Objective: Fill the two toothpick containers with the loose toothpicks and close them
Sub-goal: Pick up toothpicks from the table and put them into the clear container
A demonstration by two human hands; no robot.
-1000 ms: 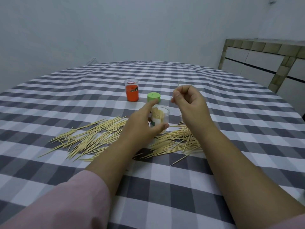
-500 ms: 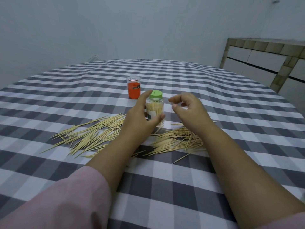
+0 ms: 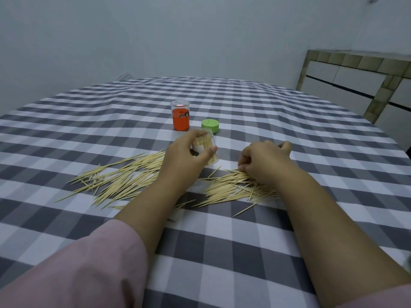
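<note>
My left hand (image 3: 186,156) grips a clear container (image 3: 208,147) partly filled with toothpicks, standing slightly tilted on the checked cloth. Its green lid (image 3: 210,125) lies just behind it. An orange-labelled container (image 3: 180,118) stands open further back, to the left of the lid. Loose toothpicks lie in two heaps: a left heap (image 3: 124,176) and a right heap (image 3: 235,187). My right hand (image 3: 264,161) is down on the far edge of the right heap, fingers curled, thumb and forefinger pinching at toothpicks there.
A round table under a grey and white checked cloth (image 3: 222,241) fills the view. A tiled counter with white panels (image 3: 360,76) stands at the right, beyond the table edge. A plain wall is behind.
My right hand came down from above the clear container to the right heap. My left hand kept its hold on the container, which now leans a little.
</note>
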